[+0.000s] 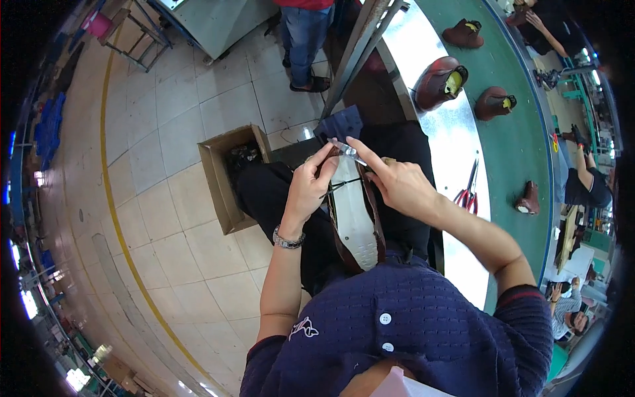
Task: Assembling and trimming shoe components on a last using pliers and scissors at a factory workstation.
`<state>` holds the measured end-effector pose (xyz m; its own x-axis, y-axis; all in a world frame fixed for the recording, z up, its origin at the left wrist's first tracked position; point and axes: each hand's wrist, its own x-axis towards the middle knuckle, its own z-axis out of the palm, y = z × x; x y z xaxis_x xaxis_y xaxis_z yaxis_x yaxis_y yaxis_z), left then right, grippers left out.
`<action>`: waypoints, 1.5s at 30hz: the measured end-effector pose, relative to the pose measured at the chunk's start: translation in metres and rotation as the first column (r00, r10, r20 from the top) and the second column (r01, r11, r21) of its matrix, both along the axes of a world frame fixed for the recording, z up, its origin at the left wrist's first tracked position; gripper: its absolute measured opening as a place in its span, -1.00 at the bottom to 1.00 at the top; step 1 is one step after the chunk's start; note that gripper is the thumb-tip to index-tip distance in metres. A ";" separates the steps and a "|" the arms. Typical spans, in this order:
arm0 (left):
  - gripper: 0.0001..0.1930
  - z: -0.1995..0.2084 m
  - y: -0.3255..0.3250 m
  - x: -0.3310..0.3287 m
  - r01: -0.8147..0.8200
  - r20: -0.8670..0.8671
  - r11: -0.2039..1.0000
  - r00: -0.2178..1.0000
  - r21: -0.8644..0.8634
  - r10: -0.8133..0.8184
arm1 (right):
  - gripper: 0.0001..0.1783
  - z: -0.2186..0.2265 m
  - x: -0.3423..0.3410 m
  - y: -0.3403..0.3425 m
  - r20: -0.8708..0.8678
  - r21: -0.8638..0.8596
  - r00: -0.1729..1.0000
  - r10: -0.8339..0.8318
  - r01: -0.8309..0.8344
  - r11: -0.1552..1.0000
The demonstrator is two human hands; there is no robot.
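Note:
A brown shoe upper point(377, 228) lies bottom up across my lap, its pale white underside point(352, 218) facing me. A thin black cord point(344, 184) runs across that underside. Over its far end is a small shiny, clear strip point(348, 151). My left hand point(309, 187) pinches the strip's left end beside the shoe's edge, fingers closed. From the right, my right hand point(401, 187) holds the other end, index finger stretched along it and thumb bent under. The fingers partly hide the shoe's far end.
On the metal ledge to my right lie red-handled scissors point(467, 197) and a brown shoe point(441, 84). More brown shoes point(495, 103) stand on the green conveyor point(506, 159) beyond. An open cardboard box point(218, 188) is on the floor at left. A person point(304, 43) stands ahead.

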<state>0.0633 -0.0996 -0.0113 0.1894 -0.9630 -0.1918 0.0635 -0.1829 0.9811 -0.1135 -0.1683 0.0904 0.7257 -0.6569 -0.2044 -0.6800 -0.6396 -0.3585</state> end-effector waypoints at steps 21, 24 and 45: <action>-0.46 0.017 -0.007 0.003 0.150 -0.269 0.988 0.951 -0.036 -0.154 | -0.23 -0.080 -0.143 -0.001 0.115 0.049 0.701 -0.704 0.704 0.709; -0.60 0.015 -0.012 0.001 0.144 -0.275 0.989 0.953 0.031 -0.130 | -0.23 -0.131 -0.183 -0.013 0.141 0.069 0.553 -0.821 0.822 0.566; -0.79 0.217 0.092 0.029 -0.194 -0.372 0.582 0.906 -0.790 -0.203 | -0.61 -0.098 -0.278 0.076 0.065 0.861 -0.025 -0.998 0.506 0.044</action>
<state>0.0925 -0.0079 0.2053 0.2862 -0.7496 0.5968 0.4631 0.6535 0.5988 -0.3916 -0.0922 -0.0077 -0.1744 -0.7639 -0.6213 0.0018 0.6307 -0.7760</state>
